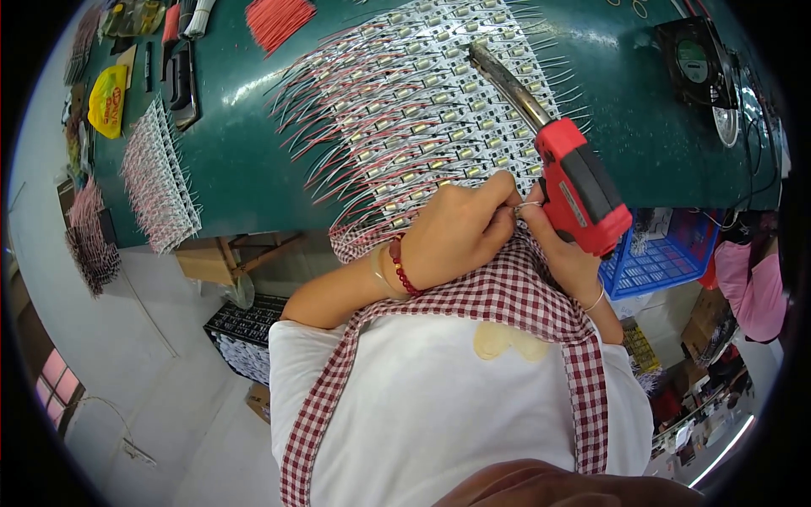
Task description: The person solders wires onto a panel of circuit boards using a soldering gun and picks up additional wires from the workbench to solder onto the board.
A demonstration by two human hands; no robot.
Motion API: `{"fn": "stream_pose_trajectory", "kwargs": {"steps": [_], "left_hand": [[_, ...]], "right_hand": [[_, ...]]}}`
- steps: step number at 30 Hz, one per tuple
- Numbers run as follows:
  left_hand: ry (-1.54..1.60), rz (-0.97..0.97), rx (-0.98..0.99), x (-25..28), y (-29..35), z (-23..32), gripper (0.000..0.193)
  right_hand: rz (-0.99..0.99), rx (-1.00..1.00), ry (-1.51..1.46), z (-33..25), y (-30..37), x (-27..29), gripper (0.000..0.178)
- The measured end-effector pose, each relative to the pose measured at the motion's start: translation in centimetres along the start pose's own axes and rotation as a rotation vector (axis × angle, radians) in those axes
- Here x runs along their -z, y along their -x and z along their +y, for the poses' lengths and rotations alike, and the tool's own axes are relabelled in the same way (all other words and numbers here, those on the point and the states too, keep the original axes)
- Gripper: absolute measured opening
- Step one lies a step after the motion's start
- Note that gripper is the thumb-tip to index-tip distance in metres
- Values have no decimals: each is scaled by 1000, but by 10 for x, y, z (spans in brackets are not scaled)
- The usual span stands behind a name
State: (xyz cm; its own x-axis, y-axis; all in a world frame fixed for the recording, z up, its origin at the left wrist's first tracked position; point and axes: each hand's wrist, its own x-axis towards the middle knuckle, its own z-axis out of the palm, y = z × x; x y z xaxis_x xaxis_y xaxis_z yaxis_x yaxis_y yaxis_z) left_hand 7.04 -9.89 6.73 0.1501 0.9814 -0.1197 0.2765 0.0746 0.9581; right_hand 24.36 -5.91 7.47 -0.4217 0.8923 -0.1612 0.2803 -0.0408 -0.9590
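My right hand [564, 253] grips a red and black soldering gun [574, 182] whose long metal tip [507, 76] points up over the table. My left hand [460, 228], with a red bead bracelet on the wrist, is curled closed against the right hand at the gun's grip; its fingers touch the right hand's fingers, and what they pinch is hidden. Just beyond both hands lies a wide spread of small white circuit strips with red and white wires [414, 110] on the green table [245, 169].
A second batch of wired strips [159, 177] lies at the table's left edge, with a bundle of red wires [279, 19] at the top. A small black fan [694, 61] stands far right. A blue plastic basket [667, 258] sits below the table edge; another person in pink [756, 283] is at the right.
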Motion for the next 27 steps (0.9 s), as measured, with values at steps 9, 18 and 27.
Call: {"fn": "stream_pose_trajectory", "kwargs": {"steps": [9,18,27], "left_hand": [[148,-27,64,0,-5,-6,3],[-502,306,-238,38,-24,-27,10],[-785,116,-379,62,-41,-51,15]], "right_hand": [[31,-11,99,22,8,1,26],[98,-29,-122,1,7,10,20],[98,-113,-85,27,32,27,28]]}}
